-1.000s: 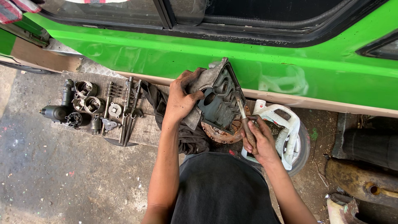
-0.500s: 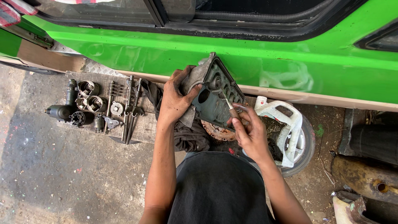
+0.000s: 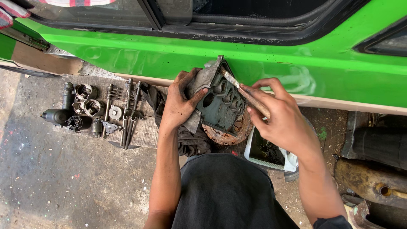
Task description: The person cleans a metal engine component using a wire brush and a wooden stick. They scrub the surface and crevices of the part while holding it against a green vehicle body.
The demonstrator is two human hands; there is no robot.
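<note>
engine casing [image 3: 222, 106], grey-green cast metal with a row of round bores along one edge, is held tilted up on edge near the middle of the view, just in front of the green vehicle body [image 3: 169, 55] and above a rusty round disc [image 3: 224, 133] on the ground.

green vehicle body spans the whole upper frame, with black window trim above it. concrete floor [image 3: 55, 186] is stained and speckled. person's lap in dark cloth fills the lower centre.

wooden board [image 3: 146, 129] lies on the floor to the left, carrying small engine parts – two pistons [image 3: 87, 99], springs, valves and long rods laid side by side, a dark cylindrical piece at its left end. a dark rag [image 3: 190, 142] lies crumpled between board and disc.

white plastic container [image 3: 271, 152] with dark liquid sits on the ground under the right forearm, beside the disc. rusty pipe parts lie at lower right.

left hand [image 3: 180, 104] – fingers wrapped around the casing's left side over a scrap of grey cloth, thumb pressed on its face. right hand [image 3: 280, 118] – fingers closed narrowly on the handle of a brush [image 3: 248, 95], whose tip touches the casing's upper edge near the bores. both hands are smeared with grime.
</note>
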